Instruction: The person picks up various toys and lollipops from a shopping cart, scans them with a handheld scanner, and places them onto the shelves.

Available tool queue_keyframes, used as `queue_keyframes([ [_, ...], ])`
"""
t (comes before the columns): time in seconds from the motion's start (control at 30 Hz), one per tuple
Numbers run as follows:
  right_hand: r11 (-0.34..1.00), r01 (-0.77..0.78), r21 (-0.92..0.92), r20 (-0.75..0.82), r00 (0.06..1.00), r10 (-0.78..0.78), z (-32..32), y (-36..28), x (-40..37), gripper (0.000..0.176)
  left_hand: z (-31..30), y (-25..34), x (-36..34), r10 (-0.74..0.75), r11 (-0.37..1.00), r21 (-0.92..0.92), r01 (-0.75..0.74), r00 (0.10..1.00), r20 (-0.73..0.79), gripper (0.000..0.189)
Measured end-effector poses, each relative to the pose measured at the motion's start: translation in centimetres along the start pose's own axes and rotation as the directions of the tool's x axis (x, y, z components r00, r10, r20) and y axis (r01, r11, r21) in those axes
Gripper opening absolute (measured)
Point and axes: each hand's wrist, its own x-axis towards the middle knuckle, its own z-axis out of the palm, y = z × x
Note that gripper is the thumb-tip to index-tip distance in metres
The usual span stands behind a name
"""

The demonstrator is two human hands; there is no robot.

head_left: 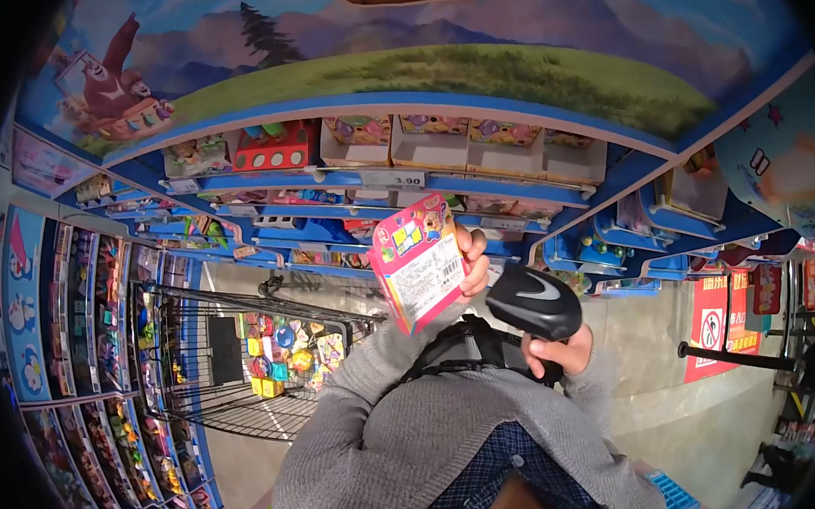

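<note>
My left hand [472, 262] grips a pink candy-style box [417, 263] by its right edge and holds it up in front of me. A white panel with small print and a barcode [449, 267] on the box is turned towards me. In my right hand [563, 351] is a black handheld barcode scanner [534, 303], with my fingers wrapped round its handle. The scanner's head is just right of the box, apart from it. My grey knitted sleeves and a black strap or pouch at my waist show below.
Blue shelves [328, 177] with open cartons and a 3.90 price tag [394, 179] stand ahead. A wire shopping cart [219, 369] with colourful packages [287, 350] is at the left, beside stocked racks [104, 320]. A red floor sign [718, 329] and a black bar [736, 358] are at the right.
</note>
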Motion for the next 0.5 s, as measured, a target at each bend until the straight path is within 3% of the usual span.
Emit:
queue_keyframes([
  [0.07,1.000,-0.015,-0.025,0.040,0.999,0.016,0.4,0.4,0.6,0.029,1.7,-0.2,0.7,0.118,0.965,0.230,-0.126,0.992,0.048,0.047],
  [0.1,1.000,-0.015,-0.027,0.041,0.999,0.016,0.7,0.6,0.9,0.029,-0.3,-0.8,-0.2,0.220,0.951,0.252,-0.180,0.966,-0.137,0.045],
  [0.27,1.000,-0.018,0.003,0.067,0.998,0.018,0.9,0.6,1.6,0.026,-1.7,-0.8,-0.9,0.230,0.951,0.244,-0.190,0.962,-0.149,0.043],
  [0.33,1.000,-0.021,0.008,0.078,0.997,0.020,0.8,0.4,1.8,0.026,-0.7,-0.3,-0.5,0.186,0.931,0.323,-0.168,0.982,-0.025,0.040],
  [0.4,1.000,-0.024,0.016,0.090,0.996,0.023,0.7,0.5,2.0,0.025,-0.1,-0.2,-0.4,0.176,0.915,0.369,-0.163,0.984,0.000,0.037],
  [0.47,1.000,0.003,0.015,0.095,0.995,-0.005,0.6,0.8,2.2,0.024,-0.3,0.0,-0.6,0.145,0.946,0.305,-0.111,0.985,-0.092,0.037],
  [0.5,1.000,0.004,0.014,0.099,0.995,-0.006,0.6,0.7,2.2,0.024,-0.5,0.4,-0.6,0.194,0.888,0.442,-0.127,0.975,-0.110,0.037],
])
